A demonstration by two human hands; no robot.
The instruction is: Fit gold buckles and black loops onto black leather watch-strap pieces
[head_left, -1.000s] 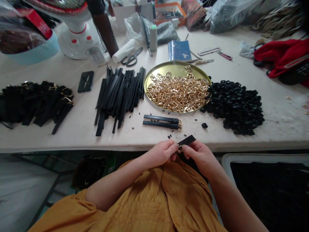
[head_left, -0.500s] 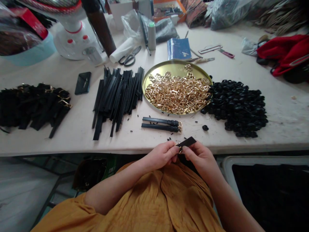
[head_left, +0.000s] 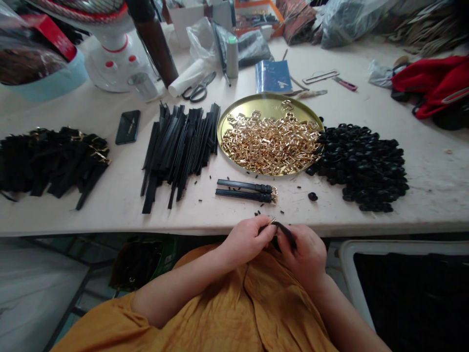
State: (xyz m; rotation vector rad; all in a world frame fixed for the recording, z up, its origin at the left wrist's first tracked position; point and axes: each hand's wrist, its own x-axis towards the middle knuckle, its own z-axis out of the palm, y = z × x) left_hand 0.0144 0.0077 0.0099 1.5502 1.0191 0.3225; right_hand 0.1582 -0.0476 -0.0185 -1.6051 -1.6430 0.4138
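Black strap (head_left: 286, 231), one, six o'clock from the gold tray (head_left: 256, 103). Strap pile (head_left: 179, 151) at its ten o'clock; left hand (head_left: 252, 235), fingers pinch it beside buckle (head_left: 273, 221); right hand (head_left: 307, 248), fingers curl around it; black loops (head_left: 362, 166) at two o'clock.

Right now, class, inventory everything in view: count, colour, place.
Dish: 1, gold, table centre
Buckles: many, gold, in dish
Strips: many, black, dish's left
Loops: many, black, dish's right
Strap pile: uncounted, black, far left
Buckled straps: 2, black, front centre
Scissors: 1, dark, behind strips
Fan: 1, white, back left
Clutter: uncounted, mixed, back
Table: 1, whitish, beneath
Held strap: 1, black, front centre
Left hand: 1, bare, holding strap
Right hand: 1, bare, holding strap
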